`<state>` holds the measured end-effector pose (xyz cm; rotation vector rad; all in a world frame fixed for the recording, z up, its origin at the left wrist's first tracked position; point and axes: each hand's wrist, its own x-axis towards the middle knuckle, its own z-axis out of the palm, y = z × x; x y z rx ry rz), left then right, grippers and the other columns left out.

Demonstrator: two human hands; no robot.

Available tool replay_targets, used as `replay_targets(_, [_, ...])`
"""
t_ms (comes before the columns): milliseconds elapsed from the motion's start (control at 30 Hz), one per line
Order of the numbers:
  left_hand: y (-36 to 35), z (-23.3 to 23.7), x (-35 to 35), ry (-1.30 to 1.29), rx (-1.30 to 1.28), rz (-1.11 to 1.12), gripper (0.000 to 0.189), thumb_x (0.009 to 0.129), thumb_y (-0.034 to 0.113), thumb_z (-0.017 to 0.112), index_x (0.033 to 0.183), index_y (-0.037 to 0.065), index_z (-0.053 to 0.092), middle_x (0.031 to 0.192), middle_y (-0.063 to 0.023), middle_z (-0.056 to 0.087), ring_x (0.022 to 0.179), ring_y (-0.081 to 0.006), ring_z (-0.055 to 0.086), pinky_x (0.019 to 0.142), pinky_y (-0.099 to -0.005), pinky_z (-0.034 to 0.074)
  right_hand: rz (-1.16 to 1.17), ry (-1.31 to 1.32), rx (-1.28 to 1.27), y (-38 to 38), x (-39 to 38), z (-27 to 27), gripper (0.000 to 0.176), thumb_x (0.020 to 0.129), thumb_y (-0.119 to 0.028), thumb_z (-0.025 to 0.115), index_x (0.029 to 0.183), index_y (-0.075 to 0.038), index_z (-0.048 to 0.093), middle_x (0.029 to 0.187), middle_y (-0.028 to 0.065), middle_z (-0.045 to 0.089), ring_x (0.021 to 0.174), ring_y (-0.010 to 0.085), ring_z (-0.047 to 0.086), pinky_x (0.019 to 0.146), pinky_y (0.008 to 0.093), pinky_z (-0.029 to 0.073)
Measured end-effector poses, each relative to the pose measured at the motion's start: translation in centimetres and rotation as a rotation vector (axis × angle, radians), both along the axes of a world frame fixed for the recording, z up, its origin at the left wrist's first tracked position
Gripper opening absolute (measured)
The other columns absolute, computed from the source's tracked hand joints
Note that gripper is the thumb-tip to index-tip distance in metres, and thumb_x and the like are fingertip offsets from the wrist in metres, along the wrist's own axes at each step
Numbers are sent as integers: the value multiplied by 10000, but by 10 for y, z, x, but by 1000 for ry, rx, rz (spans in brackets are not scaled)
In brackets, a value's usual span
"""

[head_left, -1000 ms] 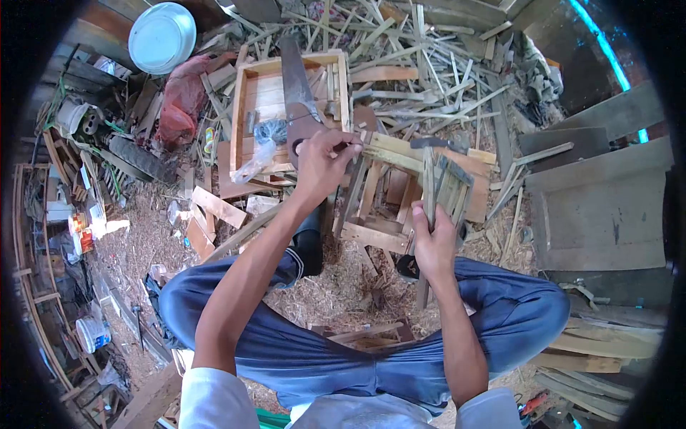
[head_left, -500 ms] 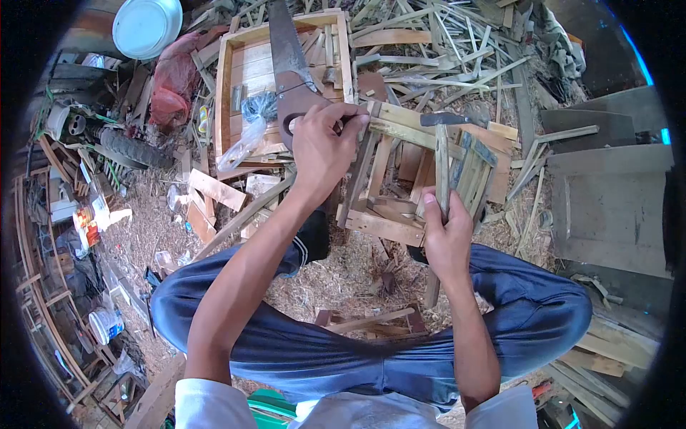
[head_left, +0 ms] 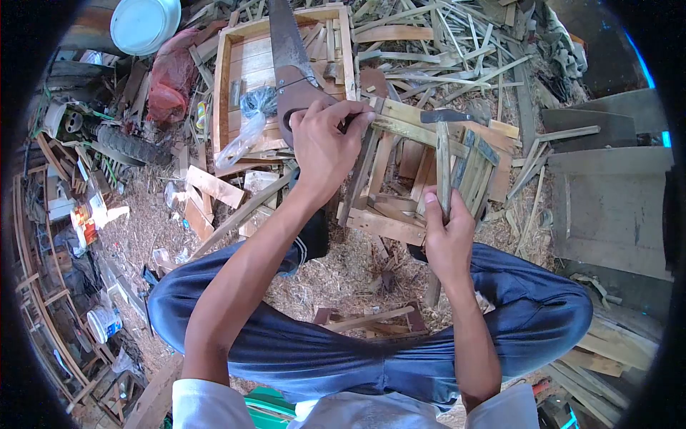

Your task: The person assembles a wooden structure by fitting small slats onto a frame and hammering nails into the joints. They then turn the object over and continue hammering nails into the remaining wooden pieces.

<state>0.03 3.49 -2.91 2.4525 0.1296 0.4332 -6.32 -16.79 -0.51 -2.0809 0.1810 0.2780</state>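
Note:
My right hand point(head_left: 448, 232) is wrapped round the wooden handle of a hammer point(head_left: 443, 164), whose dark head lies over the top of a small wooden frame point(head_left: 386, 226). At the frame's upper left corner, my left hand point(head_left: 325, 143) has its thumb and forefinger pinched together; whatever is between them is too small to make out. A hand saw point(head_left: 291, 75) with a brown handle lies just beyond my left hand, its blade pointing away across a larger wooden tray point(head_left: 221, 93).
A plastic bag point(head_left: 250, 132) lies in the tray. Scrap wood strips point(head_left: 457, 61) are heaped at the back. Boards point(head_left: 607, 207) lean at the right. A tyre point(head_left: 128, 145) and a white bucket point(head_left: 105, 324) are at the left. Wood shavings cover the ground.
My left hand and the hammer have barely shifted against the frame. The hold of both hands looks the same.

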Motion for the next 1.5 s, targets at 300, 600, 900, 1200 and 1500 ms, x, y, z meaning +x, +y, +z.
replay_targets(300, [-1,-7,1,-105,51,-25,115,816,242,737,887,155,760,740,2,666,745,-171,568,777,-335,344,22,-84,13,3,-2,-3,224,965,-203,570,1014,8,624,743,146,627,658,220,609,621,363,461])
replay_targets(600, [1,-7,-1,-167,117,-76,114,787,235,760,858,146,751,749,17,676,729,-167,552,757,-348,339,52,-116,-26,10,1,5,206,957,-174,566,1022,16,612,742,188,648,670,326,657,624,401,494])
replay_targets(900, [6,-6,-4,-166,144,-152,133,768,228,753,878,153,748,887,50,710,821,-173,564,804,-362,350,60,-213,-85,5,-2,4,170,945,-148,566,997,12,592,790,241,657,771,433,660,620,457,504])
replay_targets(1200, [5,-4,-4,-107,146,-145,137,754,197,730,876,139,748,940,46,706,869,-190,572,812,-369,358,162,-155,-78,19,-7,18,167,948,-148,558,1015,4,553,787,250,640,770,469,630,630,497,481])
replay_targets(1500, [4,-2,-3,-117,158,-143,117,745,219,723,824,134,738,864,46,671,853,-195,553,796,-365,377,224,-173,-231,27,-4,16,198,958,-141,516,1085,10,501,811,283,630,757,485,622,633,539,478])
